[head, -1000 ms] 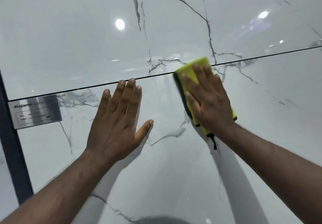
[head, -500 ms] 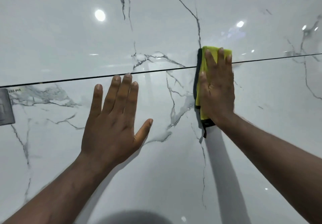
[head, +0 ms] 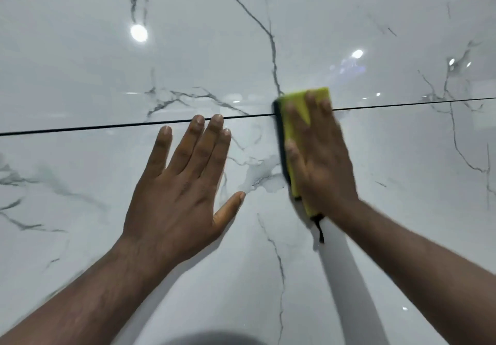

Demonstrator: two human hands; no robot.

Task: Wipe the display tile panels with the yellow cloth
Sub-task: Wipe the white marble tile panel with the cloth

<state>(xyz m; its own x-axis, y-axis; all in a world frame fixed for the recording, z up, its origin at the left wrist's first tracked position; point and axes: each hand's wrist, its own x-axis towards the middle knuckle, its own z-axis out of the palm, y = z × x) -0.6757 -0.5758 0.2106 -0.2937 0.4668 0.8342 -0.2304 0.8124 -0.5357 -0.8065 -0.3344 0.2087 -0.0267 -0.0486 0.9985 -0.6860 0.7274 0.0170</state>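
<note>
Two bare hands lie flat against glossy white marble-look tile panels with grey veins. The left hand (head: 182,183) presses the lower panel (head: 402,224), fingers straight and spread, fingertips just below a thin dark seam (head: 107,127). To its right, the right hand (head: 322,162) presses a folded yellow cloth (head: 295,119) with a dark edge across the seam, its top on the upper panel (head: 80,49). Ceiling lights reflect in the tiles.

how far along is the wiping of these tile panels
Done: hard to judge; the upper panel and lower panel both look glossy, with no wiped edge showing. In hand: the right hand presses the yellow cloth flat across the dark seam, while the left hand rests flat on the lower panel. Left: cannot tell from this view.
</note>
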